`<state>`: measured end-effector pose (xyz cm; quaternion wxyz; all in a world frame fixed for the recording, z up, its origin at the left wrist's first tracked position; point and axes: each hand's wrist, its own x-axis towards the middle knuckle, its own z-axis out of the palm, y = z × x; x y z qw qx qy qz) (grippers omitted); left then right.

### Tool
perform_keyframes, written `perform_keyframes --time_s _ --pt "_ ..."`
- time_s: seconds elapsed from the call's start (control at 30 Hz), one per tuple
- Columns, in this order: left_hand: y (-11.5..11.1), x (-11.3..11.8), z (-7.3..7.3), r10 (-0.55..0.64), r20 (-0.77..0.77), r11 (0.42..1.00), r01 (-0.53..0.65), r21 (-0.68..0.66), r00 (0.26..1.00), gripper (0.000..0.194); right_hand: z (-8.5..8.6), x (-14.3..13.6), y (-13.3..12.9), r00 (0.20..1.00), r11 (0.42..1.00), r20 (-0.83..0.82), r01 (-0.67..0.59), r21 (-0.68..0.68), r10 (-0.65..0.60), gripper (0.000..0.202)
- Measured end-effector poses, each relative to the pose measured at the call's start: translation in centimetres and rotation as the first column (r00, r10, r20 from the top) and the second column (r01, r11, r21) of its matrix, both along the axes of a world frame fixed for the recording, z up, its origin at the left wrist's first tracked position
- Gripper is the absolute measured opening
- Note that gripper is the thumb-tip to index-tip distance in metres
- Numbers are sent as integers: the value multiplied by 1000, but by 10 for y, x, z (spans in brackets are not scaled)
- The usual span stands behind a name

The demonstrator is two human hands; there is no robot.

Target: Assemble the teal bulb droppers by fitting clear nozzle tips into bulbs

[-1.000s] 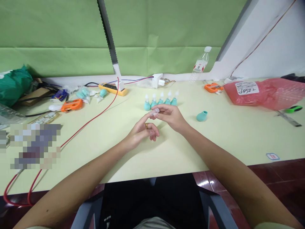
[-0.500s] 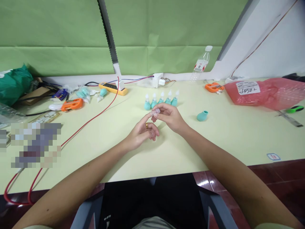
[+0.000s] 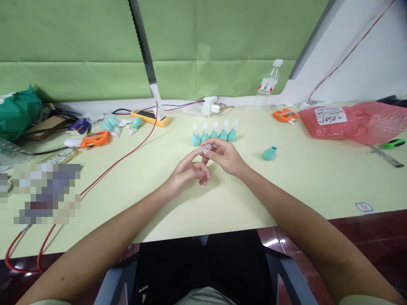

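Note:
A small translucent plastic tip point(image 3: 207, 147) is pinched between the thumb and fingers of my right hand point(image 3: 224, 156). My left hand point(image 3: 187, 173) has its index finger stretched out to the tip, its other fingers loosely bent and apart. Whether that fingertip is inside the tip or only against it, I cannot tell. Just behind my hands stands a row of several teal squeeze bulbs point(image 3: 196, 140) with clear pointed nozzles, partly hidden by my right hand. Right of my hands, a lone teal bulb point(image 3: 269, 153) lies tilted, its mouth open and without a nozzle.
Along the back are a yellow multimeter-like device point(image 3: 151, 117), a white plug block point(image 3: 210, 106) and a clear bottle point(image 3: 269, 84). Orange cutters point(image 3: 286, 115) and a red plastic bag point(image 3: 356, 123) lie right. Bags, cables and another orange tool point(image 3: 95, 139) crowd the left. A red cable point(image 3: 119, 161) crosses the table.
Both hands stay nearly in place around the translucent tip, with my left hand shifted slightly to the left. The view has moved a little; the bulbs rest as before.

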<state>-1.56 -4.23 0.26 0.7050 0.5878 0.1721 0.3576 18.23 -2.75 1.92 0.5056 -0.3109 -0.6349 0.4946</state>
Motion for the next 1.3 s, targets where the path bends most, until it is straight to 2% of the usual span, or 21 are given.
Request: perform_keyframes --time_s 0.1,0.37,0.57,0.77,0.97,1.07,1.2,1.3 --pt "-2 1 4 -12 10 999 13 -40 1000 73 -1 3 1 998 998 6 -57 -16 57 46" --pt "-6 3 4 -27 -55 997 31 71 998 69 1 9 0 990 992 58 -125 -30 127 43" --pt "-5 2 3 -29 -70 997 34 70 997 65 2 7 1 987 995 129 -85 -54 91 43" --pt "-5 1 3 -32 -101 995 41 90 994 57 1 5 0 977 992 183 -93 -91 108 45" --pt "-5 2 0 -36 -121 992 50 119 992 54 -2 5 -2 958 995 273 -76 -70 92 41" --pt "-5 2 -1 -36 -125 991 52 124 991 53 -4 6 -3 939 997 334 -75 -22 78 36" --pt "-6 3 0 -42 -125 990 58 126 991 50 -6 7 -1 886 988 461 -19 152 -54 37" --pt "-7 3 1 -45 -122 989 62 136 991 50 -3 7 -2 867 969 485 -11 247 -114 38"
